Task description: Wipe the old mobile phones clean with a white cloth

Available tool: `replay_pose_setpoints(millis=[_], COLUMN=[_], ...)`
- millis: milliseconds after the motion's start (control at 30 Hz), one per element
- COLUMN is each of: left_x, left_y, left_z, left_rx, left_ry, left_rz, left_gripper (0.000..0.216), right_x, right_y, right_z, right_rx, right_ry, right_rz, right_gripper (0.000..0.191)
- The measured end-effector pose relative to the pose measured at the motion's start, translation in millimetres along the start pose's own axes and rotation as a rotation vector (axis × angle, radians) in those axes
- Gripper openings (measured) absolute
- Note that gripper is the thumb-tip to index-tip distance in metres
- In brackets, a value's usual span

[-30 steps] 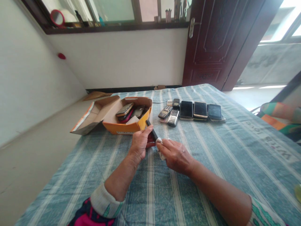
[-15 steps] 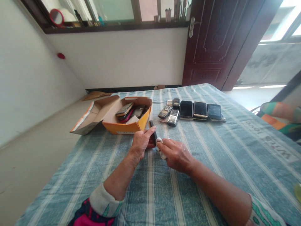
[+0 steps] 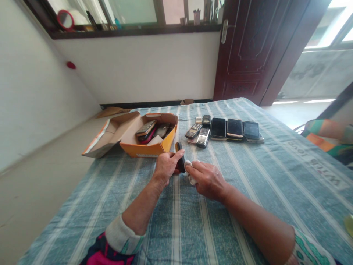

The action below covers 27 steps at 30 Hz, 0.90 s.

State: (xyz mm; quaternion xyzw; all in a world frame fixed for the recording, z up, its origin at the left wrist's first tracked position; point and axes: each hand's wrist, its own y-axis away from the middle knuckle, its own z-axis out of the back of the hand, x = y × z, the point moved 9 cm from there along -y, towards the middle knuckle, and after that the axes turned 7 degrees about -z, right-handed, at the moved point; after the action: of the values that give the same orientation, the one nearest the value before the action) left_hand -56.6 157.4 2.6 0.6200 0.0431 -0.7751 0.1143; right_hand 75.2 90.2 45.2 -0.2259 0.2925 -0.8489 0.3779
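My left hand (image 3: pixel 166 167) is closed around a dark mobile phone (image 3: pixel 181 162), held on edge above the cloth with the thumb along its upper part. Close by on the right, my right hand (image 3: pixel 208 179) pinches a crumpled white cloth (image 3: pixel 189 170) beside the phone's lower end; whether the two touch is hard to tell. Just beyond my left hand stands an open orange cardboard box (image 3: pixel 150 150) with several old phones (image 3: pixel 146 129) inside. Right of the box lie several keypad phones (image 3: pixel 203 137), then a row of touchscreen phones (image 3: pixel 234 129), some stacked on others.
A blue striped cloth (image 3: pixel 116 206) covers the surface under my hands. The box's lid (image 3: pixel 110 134) is folded out to the left. Behind are a white wall and a dark red door (image 3: pixel 248 51). At the right edge, part of another person's arm (image 3: pixel 338 130) shows.
The phone in my left hand has turned slightly and shifted a little to the right. My right hand with the white cloth has drawn slightly away from its face.
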Motion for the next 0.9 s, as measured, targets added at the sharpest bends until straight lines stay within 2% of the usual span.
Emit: replay_pose_setpoints(millis=[200, 400, 633, 900], left_x=[-3.7, -6.0, -5.7, -7.7], left_y=[3.7, 2.9, 1.4, 2.0], left_z=[-6.1, -3.0, -3.8, -2.8], left_rx=[0.031, 0.019, 0.033, 0.03], left_ry=[0.014, -0.027, -0.067, -0.121], left_rz=[-0.005, -0.029, -0.039, -0.065], left_gripper=[0.045, 0.044, 0.044, 0.044], right_x=[3.3, 7.1, 4.7, 9.6], right_y=[-0.5, 2.0, -0.2, 1.6], right_z=[-3.5, -7.6, -3.1, -5.7], right_rx=[0.028, 0.079, 0.038, 0.07], right_ry=[0.005, -0.004, -0.022, 0.019], right_rz=[-0.001, 0.018, -0.001, 0.043], right_gripper=[0.025, 0.02, 0.023, 0.021])
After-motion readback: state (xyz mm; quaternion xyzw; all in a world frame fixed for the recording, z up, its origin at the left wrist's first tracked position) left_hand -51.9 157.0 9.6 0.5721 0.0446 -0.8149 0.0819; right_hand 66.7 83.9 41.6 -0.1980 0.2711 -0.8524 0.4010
